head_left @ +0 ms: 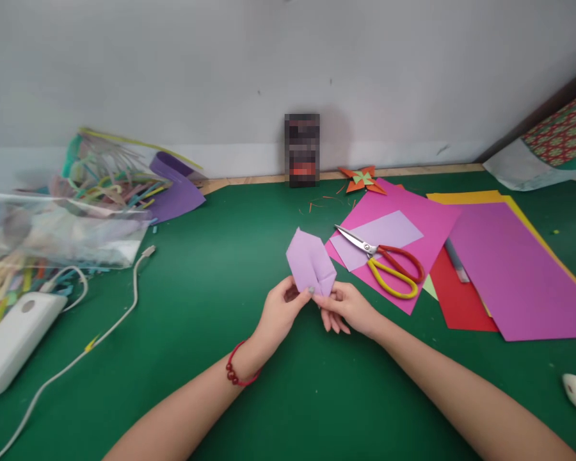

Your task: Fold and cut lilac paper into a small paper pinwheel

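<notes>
Two-handed pinch: and both sides are engaged! The left hand [281, 314] has its thumb on the near edge with fingers tucked behind; the right hand [352, 307] pinches just beside it, spare fingers hanging loosely below.

Folded lilac paper [310, 259]: right in the centre of the frame, a many-sided packet tilted between the hands, a crease running down its middle. Whether its far edge touches the table, I cannot tell.

Thumb work: the thumbs sit close together at the bottom edge, which looks a sound place for a small fold. Best to line up the layers first, then press firmly along the crease; squeezing too early could buckle such thin stock.

Steadying: one hand probably does better anchoring while the other shapes; pulling both ways risks a tear at the centre crease.

Scissors [379, 256]: right of centre, blades together, tips towards the upper left, lying across a flat lilac sheet [403, 224] and a magenta sheet [427, 221].

Orange-and-green paper star [362, 179]: upper middle, a touch right, by the wall.

White cable [135, 288]: left side of the frame, well apart from the fold.

Green table [317, 397]: underneath it all.
</notes>
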### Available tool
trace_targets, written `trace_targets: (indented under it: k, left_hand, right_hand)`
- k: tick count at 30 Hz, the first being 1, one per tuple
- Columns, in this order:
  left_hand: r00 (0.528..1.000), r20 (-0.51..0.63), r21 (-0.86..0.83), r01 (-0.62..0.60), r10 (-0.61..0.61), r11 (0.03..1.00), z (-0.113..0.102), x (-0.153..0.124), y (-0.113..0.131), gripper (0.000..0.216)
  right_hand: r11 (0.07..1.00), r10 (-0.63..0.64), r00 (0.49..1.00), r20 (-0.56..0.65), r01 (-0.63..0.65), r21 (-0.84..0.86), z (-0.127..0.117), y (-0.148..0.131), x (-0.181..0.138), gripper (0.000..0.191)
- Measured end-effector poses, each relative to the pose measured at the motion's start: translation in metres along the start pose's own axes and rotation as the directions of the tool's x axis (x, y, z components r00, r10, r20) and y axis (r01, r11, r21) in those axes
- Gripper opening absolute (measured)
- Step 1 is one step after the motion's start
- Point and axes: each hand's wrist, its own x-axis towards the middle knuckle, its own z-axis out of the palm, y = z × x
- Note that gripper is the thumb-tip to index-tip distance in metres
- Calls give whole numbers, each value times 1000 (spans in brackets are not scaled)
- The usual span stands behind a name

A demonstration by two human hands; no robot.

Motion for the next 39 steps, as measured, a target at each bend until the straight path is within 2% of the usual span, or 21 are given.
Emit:
trace_targets:
  k: [1, 2, 3, 4, 5, 6, 7, 8, 9, 11, 13, 15, 17, 20, 25, 28, 31, 33, 35, 37, 39]
  left_hand:
    - [998, -42, 51, -44, 46, 998, -5, -4, 1, 31]
    - [983, -133, 135, -112, 130, 985, -11, -8, 3, 31]
    - [936, -246, 261, -186, 251, 947, -17, -13, 6, 33]
    - [859, -323, 401, -256, 397, 879, -23, -18, 11, 34]
    - [795, -311, 526, -313, 521, 791, -28, -22, 17, 33]
    - [776, -216, 619, -360, 592, 698, -32, -24, 23, 29]
    - [786, -47, 675, -430, 616, 600, -34, -25, 29, 22]
    - [789, 145, 691, -513, 598, 510, -34, -24, 34, 16]
    - [783, 285, 686, -569, 552, 453, -32, -21, 38, 16]
    - [770, 438, 678, -622, 465, 392, -22, -13, 42, 24]
    - [757, 528, 679, -649, 385, 343, -9, -4, 39, 29]
    - [766, 552, 710, -639, 331, 295, 3, 3, 33, 32]
    - [781, 531, 742, -616, 329, 264, 12, 7, 24, 34]
    - [797, 504, 745, -596, 332, 299, 18, 11, 13, 37]
    - [814, 517, 733, -581, 265, 353, 17, 17, 7, 40]
    - [800, 566, 696, -594, 200, 403, 9, 17, 12, 35]
    - [780, 605, 610, -583, 159, 538, -1, 12, 19, 20]
    - [798, 591, 600, -531, 116, 598, -4, 6, 24, 17]
    - [839, 540, 640, -457, 61, 618, -2, 2, 26, 16]
    - [892, 451, 704, -371, 22, 606, 3, -3, 27, 16]
    - [942, 336, 763, -285, 21, 581, 11, -6, 25, 16]
  right_hand:
    - [999, 33, 999, 42, -33, -7, -4, -2, -1, 38]
    - [998, 69, 995, 78, -68, -15, -9, -4, -2, 38]
    - [994, 111, 987, 112, -108, -34, -14, -7, -2, 38]
    - [986, 164, 974, 158, -157, -60, -20, -11, -3, 37]
    - [976, 212, 956, 201, -196, -97, -25, -16, -3, 36]
    - [966, 246, 943, 226, -219, -135, -30, -21, -3, 35]
    - [950, 294, 917, 269, -249, -190, -34, -26, -2, 34]
    - [927, 347, 886, 308, -275, -254, -38, -31, -1, 33]
    - [906, 388, 859, 332, -290, -308, -40, -36, 1, 33]
    - [848, 482, 785, 388, -307, -433, -42, -44, 5, 34]
    - [793, 552, 723, 415, -301, -530, -42, -49, 11, 37]
    - [747, 604, 676, 423, -294, -596, -42, -52, 16, 40]
    - [716, 643, 632, 433, -296, -633, -43, -53, 21, 41]
    - [685, 687, 572, 449, -302, -663, -45, -53, 28, 41]
    - [646, 728, 528, 438, -312, -697, -49, -51, 36, 44]
    - [639, 737, 512, 441, -316, -701, -50, -53, 36, 44]
    - [628, 749, 506, 428, -338, -701, -51, -57, 35, 44]
    - [619, 754, 514, 409, -348, -704, -52, -61, 34, 44]
    - [613, 743, 558, 370, -343, -712, -53, -64, 29, 42]
    - [618, 677, 681, 280, -320, -718, -54, -64, 21, 41]
    - [641, 482, 872, 91, -279, -715, -55, -59, 8, 40]
